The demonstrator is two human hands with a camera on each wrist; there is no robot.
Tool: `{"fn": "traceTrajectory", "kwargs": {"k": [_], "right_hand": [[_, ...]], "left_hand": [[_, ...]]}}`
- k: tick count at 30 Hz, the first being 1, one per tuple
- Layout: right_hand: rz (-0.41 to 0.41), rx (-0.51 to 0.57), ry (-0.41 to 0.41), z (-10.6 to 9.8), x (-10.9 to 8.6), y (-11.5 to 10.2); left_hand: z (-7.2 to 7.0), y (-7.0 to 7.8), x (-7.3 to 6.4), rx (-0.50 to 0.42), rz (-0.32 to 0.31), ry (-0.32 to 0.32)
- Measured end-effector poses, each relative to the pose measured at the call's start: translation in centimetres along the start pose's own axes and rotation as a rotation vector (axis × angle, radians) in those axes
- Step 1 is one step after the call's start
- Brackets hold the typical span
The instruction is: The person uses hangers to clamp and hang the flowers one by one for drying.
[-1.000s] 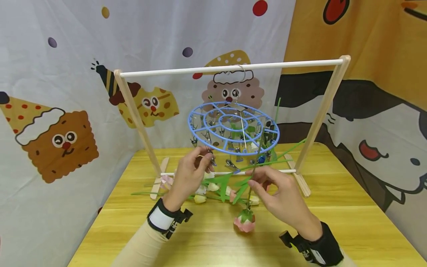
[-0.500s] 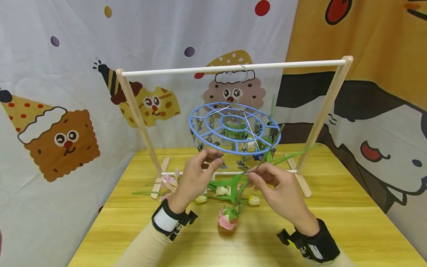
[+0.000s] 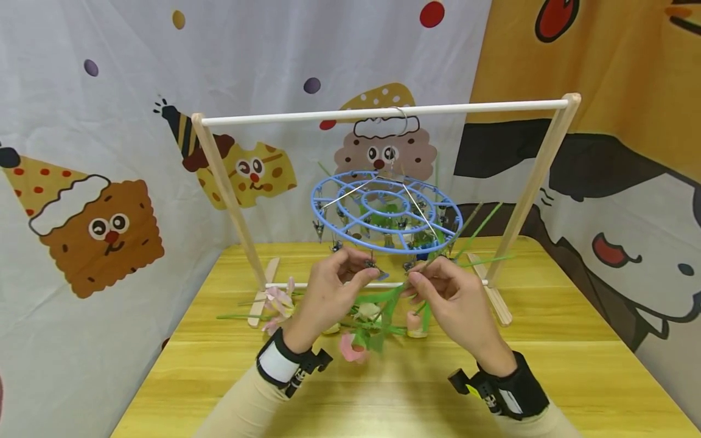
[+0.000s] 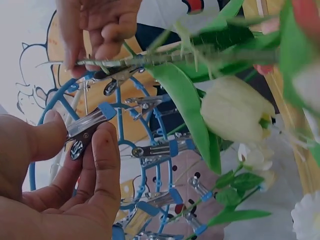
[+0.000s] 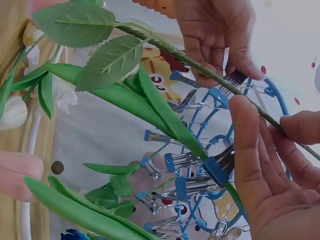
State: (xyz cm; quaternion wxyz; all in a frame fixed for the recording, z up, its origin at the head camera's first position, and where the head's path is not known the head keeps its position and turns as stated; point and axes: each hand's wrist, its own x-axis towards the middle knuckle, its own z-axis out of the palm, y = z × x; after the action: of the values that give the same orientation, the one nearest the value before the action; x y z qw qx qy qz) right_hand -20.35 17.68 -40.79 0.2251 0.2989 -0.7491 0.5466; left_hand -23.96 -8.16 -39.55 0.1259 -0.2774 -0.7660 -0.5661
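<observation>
My left hand (image 3: 338, 285) pinches a metal clip (image 4: 90, 122) with blue tips, one of several hanging from the blue round hanger (image 3: 350, 232). Thumb and fingers press on the clip's handles in the left wrist view. Close to its right, my right hand (image 3: 457, 298) holds the thin green stem (image 5: 210, 72) of a pink rose (image 3: 350, 348) between thumb and fingers. The rose hangs head down to the lower left, over the table. In the right wrist view the stem crosses right at the clip's blue tips. Another clip there grips a leafy green stem (image 5: 192, 142).
The hanger hooks onto a white rod (image 3: 306, 115) of a wooden stand (image 3: 224, 201). Several artificial flowers lie on the wooden table (image 3: 219, 365) beneath, among them a pale pink flower (image 3: 279, 301). A patterned cloth (image 3: 109, 36) stands behind.
My left hand has moved right with the clip, closer to my right hand. The rose head has swung left and its stem has tilted from near upright to slanting. The hanger has turned.
</observation>
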Motion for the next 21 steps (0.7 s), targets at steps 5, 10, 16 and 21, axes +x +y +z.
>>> {"fn": "traceTrajectory", "kwargs": {"k": [5,10,16,21], "right_hand": [[0.039,0.054,0.021,0.06,0.18,0.07],[0.064,0.101,0.021,0.27,0.24,-0.06],[0.061,0.139,0.022,0.68,0.21,0.13],[0.063,0.128,0.040,0.78,0.12,0.29]], "left_hand": [[0.41,0.39,-0.23,-0.009,-0.010,0.027],[0.64,0.66,-0.35,-0.004,-0.012,0.039],[0.75,0.66,-0.54,-0.013,-0.016,0.063],[1.02,0.59,-0.63,-0.019,-0.009,0.095]]}}
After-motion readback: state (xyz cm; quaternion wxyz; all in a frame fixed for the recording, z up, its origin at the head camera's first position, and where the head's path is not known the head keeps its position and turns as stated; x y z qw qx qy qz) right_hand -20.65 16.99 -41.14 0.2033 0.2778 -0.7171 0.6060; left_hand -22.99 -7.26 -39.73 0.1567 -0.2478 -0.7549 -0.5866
